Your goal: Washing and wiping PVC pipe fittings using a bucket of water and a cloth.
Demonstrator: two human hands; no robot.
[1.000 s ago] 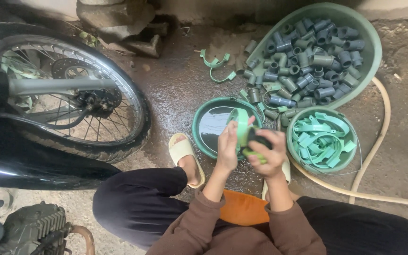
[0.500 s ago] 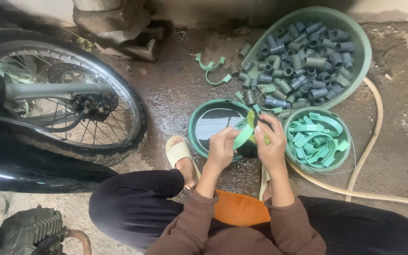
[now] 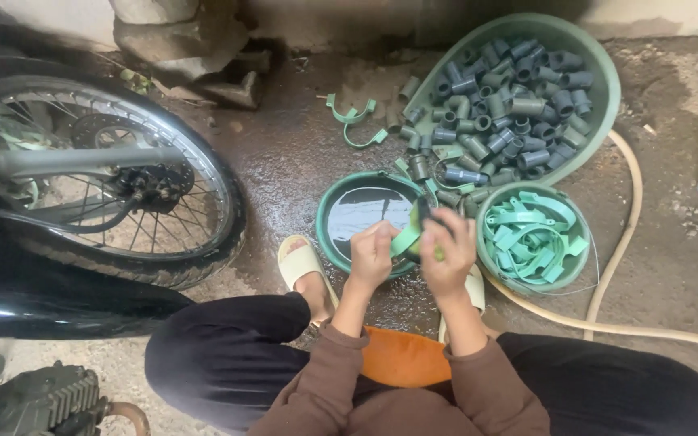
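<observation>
Both hands have barely shifted since a moment ago, still meeting over the dark basin [image 3: 365,211]. Left hand [image 3: 372,257] pinches a green clamp strip [image 3: 405,240]; right hand [image 3: 448,252] grips a dark fitting [image 3: 422,215]. Seemingly joining them. Beyond the basin, the fittings tub [image 3: 607,77] waits.

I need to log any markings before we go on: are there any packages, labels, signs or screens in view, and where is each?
None in view: no package, label, sign or screen.
Only plain containers show:
Big basin, top right, round, green, full of grey-green pipe fittings.
Small bowl, right of the hands, round, green, holding light green clips.
Dark bowl, ahead of the left hand, round, green rim, holding dark liquid.
Right hand holds a green clip.
</observation>
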